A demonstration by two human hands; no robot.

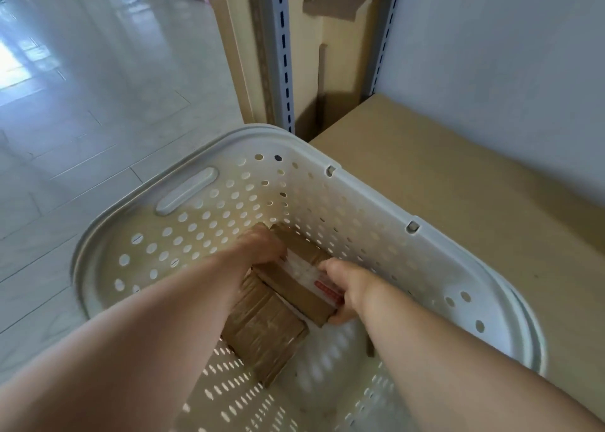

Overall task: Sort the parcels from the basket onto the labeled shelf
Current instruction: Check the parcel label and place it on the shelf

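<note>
- Forearms fill the near edge, both reaching down into the white perforated basket [203,182]; you can't see much of its floor under them, so check for more parcels before you call it empty.
- Left hand [262,246] has its fingers curled over the far left edge of the labelled parcel [294,281]. The fingertips are hidden, so I can't tell how deep that hold goes. If it's shallow, that end probably drops first on the lift.
- Second parcel [265,330], taped brown, lies on the basket floor, touching and partly under the one you hold. Drag the top one sideways and it likely shifts too. Lift straight up.
- Right hand [347,292] clamps the near right end, thumb on top by the red strip of the label. The hands are apart, one on each end. Your thumb covers part of the label, which risks a misread and the wrong shelf slot.
- Basket wall rises close on the right; a tilted parcel could catch it on the way out.
- Shelf [458,202] sits just beside the basket at right. No shelf labels visible from here, so confirm the slot before placing.
</note>
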